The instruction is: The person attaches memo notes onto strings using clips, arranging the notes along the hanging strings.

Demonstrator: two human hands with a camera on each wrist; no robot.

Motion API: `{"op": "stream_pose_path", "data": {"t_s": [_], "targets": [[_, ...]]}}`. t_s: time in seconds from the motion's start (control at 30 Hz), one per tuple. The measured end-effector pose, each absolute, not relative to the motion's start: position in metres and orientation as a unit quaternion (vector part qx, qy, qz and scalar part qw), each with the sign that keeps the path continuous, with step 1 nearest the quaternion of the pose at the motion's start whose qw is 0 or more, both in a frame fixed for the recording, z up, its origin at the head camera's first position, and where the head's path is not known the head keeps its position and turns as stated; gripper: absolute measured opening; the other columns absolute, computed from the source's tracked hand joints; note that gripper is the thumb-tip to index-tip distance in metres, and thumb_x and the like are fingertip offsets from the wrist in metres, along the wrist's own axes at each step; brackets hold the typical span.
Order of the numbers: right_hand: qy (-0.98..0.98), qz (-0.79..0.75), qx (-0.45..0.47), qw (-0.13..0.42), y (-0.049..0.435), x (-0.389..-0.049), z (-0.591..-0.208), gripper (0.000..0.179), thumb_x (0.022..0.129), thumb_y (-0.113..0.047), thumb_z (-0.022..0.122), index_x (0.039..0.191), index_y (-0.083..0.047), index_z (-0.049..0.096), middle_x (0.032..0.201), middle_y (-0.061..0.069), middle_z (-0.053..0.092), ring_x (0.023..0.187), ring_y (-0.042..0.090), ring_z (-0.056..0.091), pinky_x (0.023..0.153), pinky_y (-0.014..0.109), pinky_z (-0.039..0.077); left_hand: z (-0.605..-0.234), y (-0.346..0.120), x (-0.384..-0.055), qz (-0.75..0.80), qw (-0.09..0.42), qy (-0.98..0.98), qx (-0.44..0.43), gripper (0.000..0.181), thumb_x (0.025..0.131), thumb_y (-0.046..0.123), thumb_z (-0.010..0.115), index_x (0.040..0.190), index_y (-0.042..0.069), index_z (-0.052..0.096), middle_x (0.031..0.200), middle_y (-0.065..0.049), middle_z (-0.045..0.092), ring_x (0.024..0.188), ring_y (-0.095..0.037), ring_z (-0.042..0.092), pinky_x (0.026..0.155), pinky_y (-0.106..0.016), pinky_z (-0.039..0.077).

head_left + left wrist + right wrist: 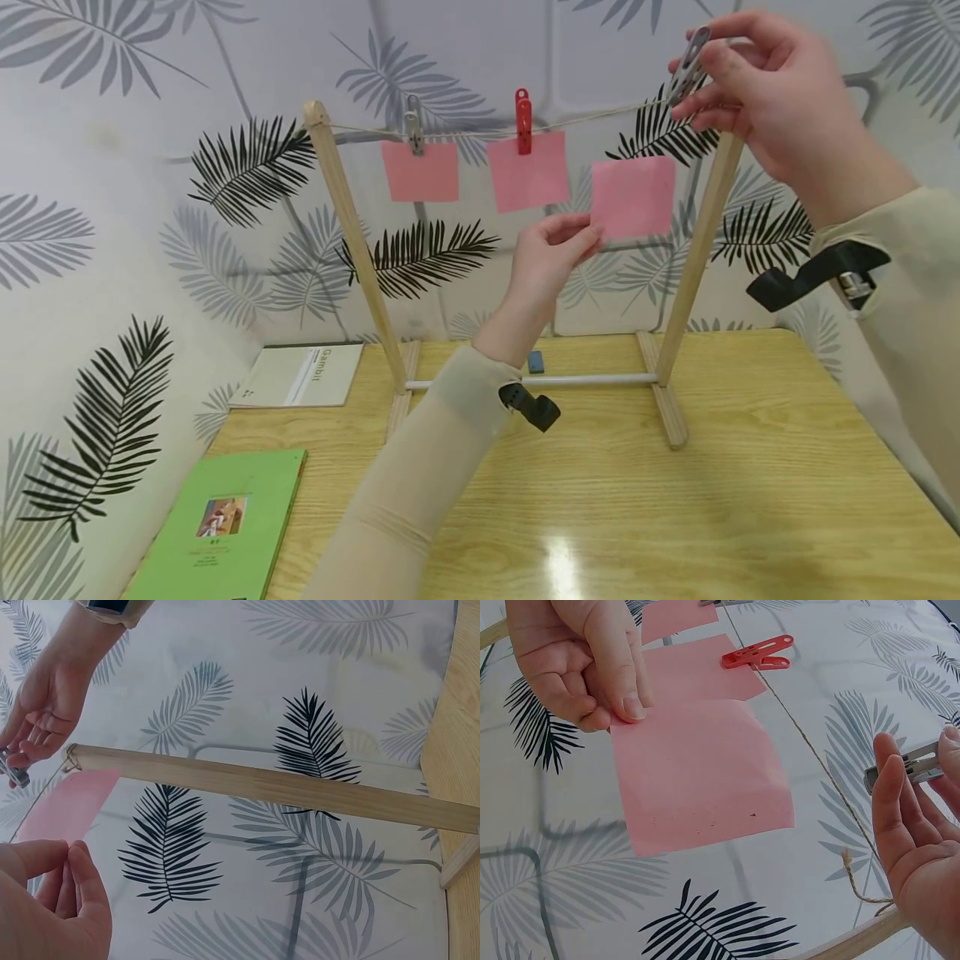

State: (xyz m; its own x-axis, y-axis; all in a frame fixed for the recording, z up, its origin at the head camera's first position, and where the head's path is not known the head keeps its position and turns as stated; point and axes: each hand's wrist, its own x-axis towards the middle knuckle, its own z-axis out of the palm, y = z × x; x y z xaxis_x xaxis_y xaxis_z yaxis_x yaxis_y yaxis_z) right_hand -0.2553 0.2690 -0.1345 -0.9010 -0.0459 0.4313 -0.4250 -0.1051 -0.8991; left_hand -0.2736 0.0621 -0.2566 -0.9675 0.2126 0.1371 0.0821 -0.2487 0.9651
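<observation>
Between thumb and fingers, my left hand (551, 254) pinches a pink paper square (633, 197) by its lower left corner, just below the string (600, 112). My right hand (780, 100) holds a grey clothespin (688, 65) up by the string's right end. In the right wrist view that clothespin (907, 769) lies between thumb and fingers, near the string. Further left, a red clothespin (523, 121) fastens a second pink square (528, 173) to the string, and a grey clothespin (414, 125) fastens a third square (422, 173).
Wooden posts (352, 242) carry the string, joined low down by a white rod (600, 380). On the wooden table (600, 500) lie a green book (225, 525), a pale notebook (300, 375) and a small blue object (536, 362). Leaf-patterned wall covering (450, 308) stands behind.
</observation>
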Motion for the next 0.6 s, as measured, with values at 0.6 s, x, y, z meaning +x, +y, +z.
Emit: {"op": "stream_pose_path", "data": {"t_s": [0.6], "targets": [[-0.73, 0.653, 0.151, 0.134, 0.262, -0.271, -0.129, 0.046, 0.088, -0.03, 0.068, 0.131, -0.014, 0.061, 0.115, 0.003, 0.064, 0.068, 0.015, 0.067, 0.069, 0.015, 0.055, -0.252, 0.068, -0.278, 0.791, 0.033, 0.599, 0.117, 0.025, 0.091, 0.008, 0.07, 0.115, -0.001, 0.069, 0.104, -0.012, 0.071, 0.083, -0.01, 0.068, 0.094, -0.033, 0.055]]}}
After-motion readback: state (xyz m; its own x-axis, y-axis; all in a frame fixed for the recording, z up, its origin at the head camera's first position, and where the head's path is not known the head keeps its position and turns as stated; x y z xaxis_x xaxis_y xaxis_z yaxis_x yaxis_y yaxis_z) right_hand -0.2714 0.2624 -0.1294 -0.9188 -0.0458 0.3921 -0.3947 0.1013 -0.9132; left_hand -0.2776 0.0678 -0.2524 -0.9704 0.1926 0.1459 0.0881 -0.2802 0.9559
